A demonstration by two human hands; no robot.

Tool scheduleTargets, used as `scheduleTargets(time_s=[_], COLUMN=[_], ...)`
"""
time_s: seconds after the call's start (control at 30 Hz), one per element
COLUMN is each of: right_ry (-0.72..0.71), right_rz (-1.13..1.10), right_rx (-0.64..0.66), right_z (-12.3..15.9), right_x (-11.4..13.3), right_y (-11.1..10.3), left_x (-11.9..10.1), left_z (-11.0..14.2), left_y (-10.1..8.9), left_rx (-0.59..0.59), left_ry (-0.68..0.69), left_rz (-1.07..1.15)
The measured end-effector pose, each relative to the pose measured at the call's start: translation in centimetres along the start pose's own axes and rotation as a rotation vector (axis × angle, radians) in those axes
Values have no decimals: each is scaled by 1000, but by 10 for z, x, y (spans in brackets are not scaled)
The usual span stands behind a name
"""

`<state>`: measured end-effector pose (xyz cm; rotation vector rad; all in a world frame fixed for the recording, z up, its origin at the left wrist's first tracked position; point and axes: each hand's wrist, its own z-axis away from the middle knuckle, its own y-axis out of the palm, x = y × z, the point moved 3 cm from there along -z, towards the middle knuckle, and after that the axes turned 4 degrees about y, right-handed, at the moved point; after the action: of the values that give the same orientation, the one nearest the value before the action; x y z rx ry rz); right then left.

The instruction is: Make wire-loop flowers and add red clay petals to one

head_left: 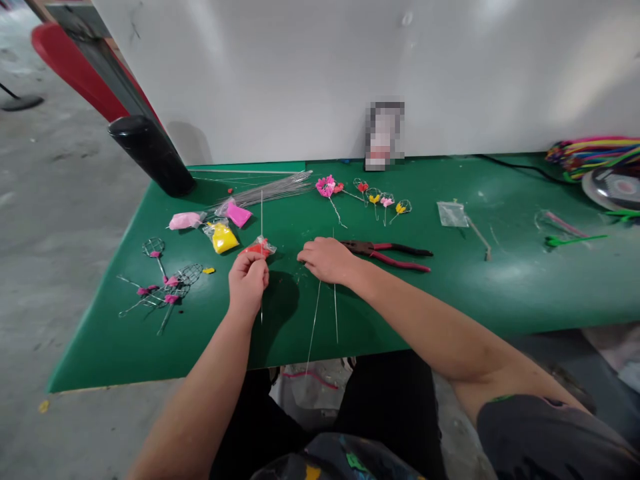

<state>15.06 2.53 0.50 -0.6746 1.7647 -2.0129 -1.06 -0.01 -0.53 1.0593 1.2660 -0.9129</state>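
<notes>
Thin wire [261,217] is being pinched upright by the left hand [249,283], just below a red scrap of plastic [259,247], probably so it's steadied for close work. 2 more wires [335,313] seem to be held down by the right hand [325,260], well apart from the left, with the forearm being stretched across the green-topped table [465,293]. Red-handled pliers [385,256] are being parked just beside it, handy for a quick grab.

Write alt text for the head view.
On a green table, the left hand pinches a thin wire by a red packet. The right hand rests beside red-handled pliers. Small wire flowers lie beyond.
</notes>
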Motion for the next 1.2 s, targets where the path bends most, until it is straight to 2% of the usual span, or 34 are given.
scheduleTargets(time_s=[0.23, 0.4, 0.57, 0.73, 0.87, 0.93, 1.2], right_ry=[6, -23, -48, 63, 5, 20, 9], right_rz=[-27, -48, -78, -37, -105, -123, -10], right_rx=[53, 46, 149, 18, 50, 48, 0], right_z=[4, 6, 9, 4, 4, 4, -5], right_x=[0, 12, 14, -3, -2, -1, 8], right_y=[-2, -3, -3, -1, 3, 3, 3], left_x=[-2, 0, 2, 1, 2, 2, 1], left_z=[1, 0, 0, 0, 0, 0, 0], left_y=[1, 2, 0, 1, 1, 2, 3], left_rx=[-11, 0, -20, -12, -24, -20, -30], left_ry=[2, 13, 7, 20, 20, 20, 24], left_rz=[4, -13, -16, -26, -32, -39, -68])
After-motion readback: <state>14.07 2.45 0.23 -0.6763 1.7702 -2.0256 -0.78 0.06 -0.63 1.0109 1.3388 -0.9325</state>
